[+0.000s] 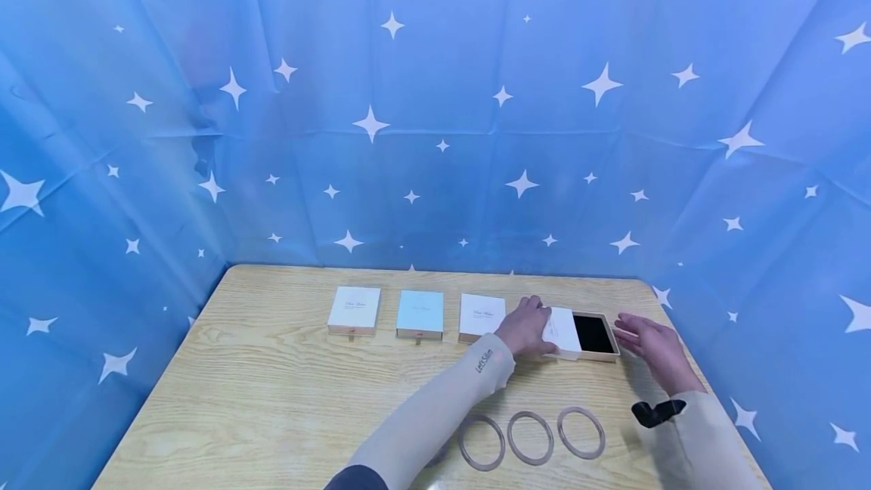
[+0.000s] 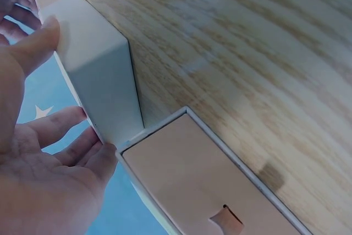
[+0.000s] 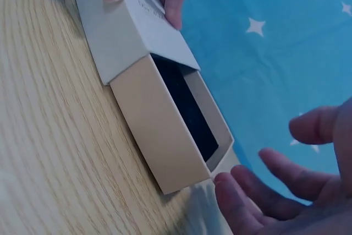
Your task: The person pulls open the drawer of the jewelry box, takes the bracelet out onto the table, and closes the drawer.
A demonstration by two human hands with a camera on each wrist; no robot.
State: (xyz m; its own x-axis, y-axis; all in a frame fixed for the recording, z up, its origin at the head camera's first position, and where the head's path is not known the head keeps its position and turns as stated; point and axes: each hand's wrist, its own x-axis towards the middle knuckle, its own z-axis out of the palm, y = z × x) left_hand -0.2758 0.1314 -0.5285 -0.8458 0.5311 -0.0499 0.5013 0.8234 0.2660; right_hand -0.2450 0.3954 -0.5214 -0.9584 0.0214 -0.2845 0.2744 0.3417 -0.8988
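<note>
Toward the table's right end lies a sliding gift box, its white sleeve (image 1: 562, 331) partly off a beige drawer with a black lining (image 1: 592, 333). My left hand (image 1: 525, 327) grips the sleeve, thumb on the near side and fingers on the far side in the right wrist view. The drawer (image 3: 157, 127) sticks out rightward from the sleeve. My right hand (image 1: 655, 346) is just off the drawer's right end, fingers loosely extended and holding nothing. Close by the left hand is another white box (image 1: 481, 314) with its drawer in; a ribbon tab (image 2: 226, 221) shows on its front.
Farther left in the same row are a light blue box (image 1: 420, 312) and a white box (image 1: 354, 308). Nearer me lie several greyish bangle-like rings (image 1: 502, 445), one partly hidden under my left sleeve. A blue star-patterned curtain (image 1: 435, 165) encloses the wooden table (image 1: 258, 369).
</note>
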